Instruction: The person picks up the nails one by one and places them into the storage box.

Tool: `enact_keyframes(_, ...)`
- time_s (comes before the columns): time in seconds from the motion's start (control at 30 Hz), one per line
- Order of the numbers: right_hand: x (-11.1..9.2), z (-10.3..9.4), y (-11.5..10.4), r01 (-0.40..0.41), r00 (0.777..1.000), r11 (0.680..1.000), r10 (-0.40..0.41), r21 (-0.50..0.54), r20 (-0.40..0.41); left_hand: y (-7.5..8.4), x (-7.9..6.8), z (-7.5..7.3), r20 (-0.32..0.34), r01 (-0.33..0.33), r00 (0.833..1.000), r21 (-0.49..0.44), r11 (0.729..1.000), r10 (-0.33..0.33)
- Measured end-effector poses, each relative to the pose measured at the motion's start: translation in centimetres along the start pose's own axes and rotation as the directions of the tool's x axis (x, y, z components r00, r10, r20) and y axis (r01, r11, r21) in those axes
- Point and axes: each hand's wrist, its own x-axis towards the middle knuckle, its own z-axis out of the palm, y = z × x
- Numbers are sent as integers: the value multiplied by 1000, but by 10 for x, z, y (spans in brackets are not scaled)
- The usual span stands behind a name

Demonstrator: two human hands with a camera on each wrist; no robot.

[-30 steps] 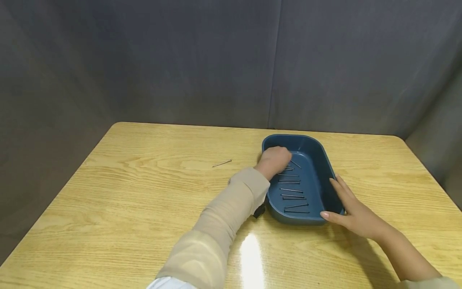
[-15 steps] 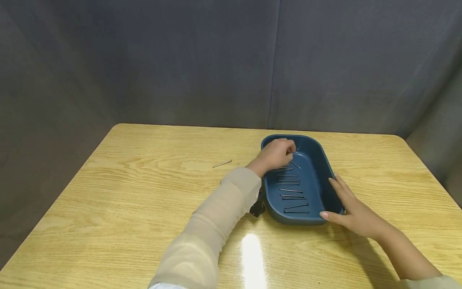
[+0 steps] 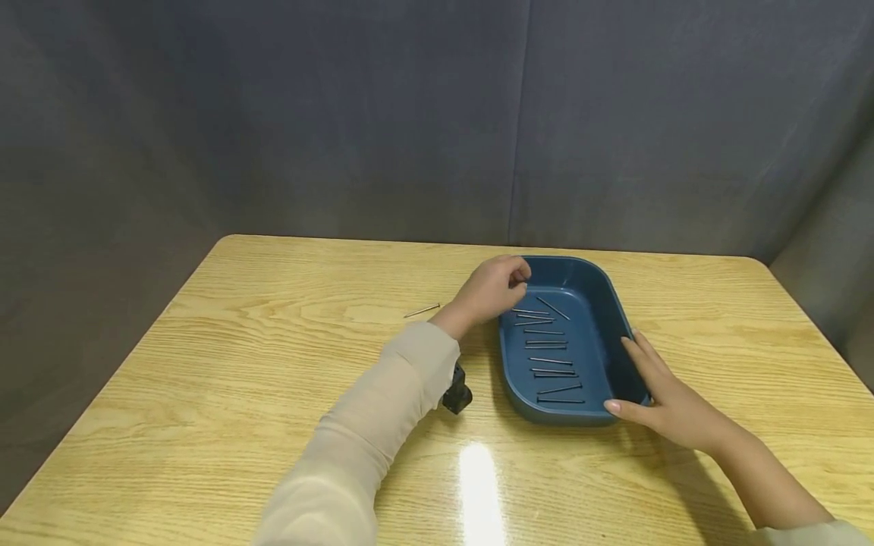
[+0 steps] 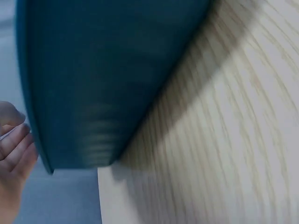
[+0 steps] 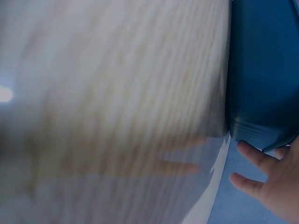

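A deep blue rectangular bin (image 3: pixel 594 356) with rounded corners sits on the table, several thin dark nails (image 3: pixel 546 345) lying roughly in rows on its floor. My left hand (image 3: pixel 488 292) is over the bin's far left rim, fingers loosely curled, with nothing seen between them. In the left wrist view, part of the left hand (image 4: pixel 16 154) shows beside the bin wall (image 4: pixel 103 84). At the bin's near right corner my right hand (image 3: pixel 665 402) rests against the rim, fingers spread and fairly straight. A single nail (image 3: pixel 422 311) lies on the table left of the bin.
The light wood-grain table (image 3: pixel 239 394) carries a bright glare patch in front of the bin. A dark grey curtain (image 3: pixel 369 121) hangs behind its far edge. A small black camera (image 3: pixel 457 390) is fixed under the left wrist.
My left hand has risen out of the bin and moved left to its far left rim, uncovering more of the nails inside. The right hand stays at the near right corner.
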Motion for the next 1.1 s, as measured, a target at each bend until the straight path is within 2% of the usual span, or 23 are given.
enact_keyframes(0.17,0,2,1,3,1000,1000,-3,11,2,-12,-8,-9,-14,49,999,51,998,-48)
enact_keyframes(0.43,-3,3,-1,-3,1000,1000,3,14,-7,-33,-19,-19,38,165,984,178,970,-174)
enact_keyframes(0.57,-3,3,-2,-5,1000,1000,5,30,-8,-42,-24,-24,63,239,964,219,946,-258)
enact_keyframes(0.83,-1,10,1,9,1000,1000,-8,29,-21,-63,-40,-24,100,351,911,321,880,-400)
enact_keyframes(1.1,2,10,0,16,1000,1000,-16,-6,-20,-79,-48,-26,39,410,884,413,813,-466)
